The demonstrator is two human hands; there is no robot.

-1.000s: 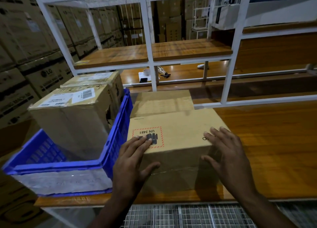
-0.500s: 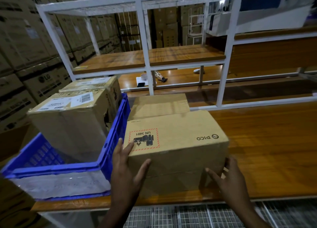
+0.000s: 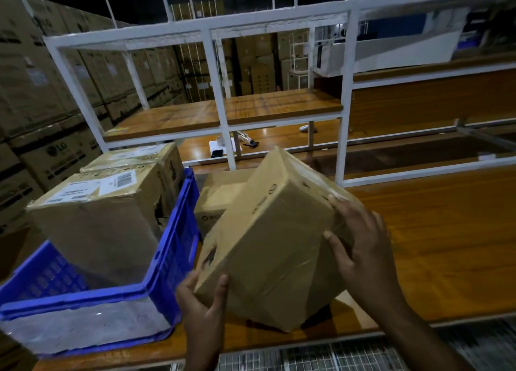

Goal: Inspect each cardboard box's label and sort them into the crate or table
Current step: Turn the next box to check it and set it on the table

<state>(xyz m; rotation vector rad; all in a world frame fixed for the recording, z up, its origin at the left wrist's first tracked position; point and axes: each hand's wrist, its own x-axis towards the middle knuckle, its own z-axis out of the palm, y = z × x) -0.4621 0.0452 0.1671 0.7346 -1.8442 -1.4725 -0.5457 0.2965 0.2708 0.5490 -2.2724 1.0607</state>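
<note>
A plain cardboard box [image 3: 268,239] is tilted up off the wooden table [image 3: 435,245], one corner low near the front edge. My left hand [image 3: 203,301] grips its lower left corner, thumb on the near face. My right hand [image 3: 360,248] holds its right side with fingers spread over the taped face. A second box [image 3: 220,194] lies flat on the table behind it. The blue crate [image 3: 173,248] at the left holds two boxes, the near one [image 3: 97,217] with white labels on top and another [image 3: 145,158] behind it.
A white metal shelf frame [image 3: 220,91] with wooden shelves stands behind the table. Small items [image 3: 223,147] lie on a far surface. Stacked large cartons [image 3: 42,91] fill the left side. A wire grid [image 3: 321,356] runs below the table's front edge.
The box that lay flat on the table has been lifted and rotated, its red-bordered label no longer facing up. Both hands moved with it. The camera has tipped upward.
</note>
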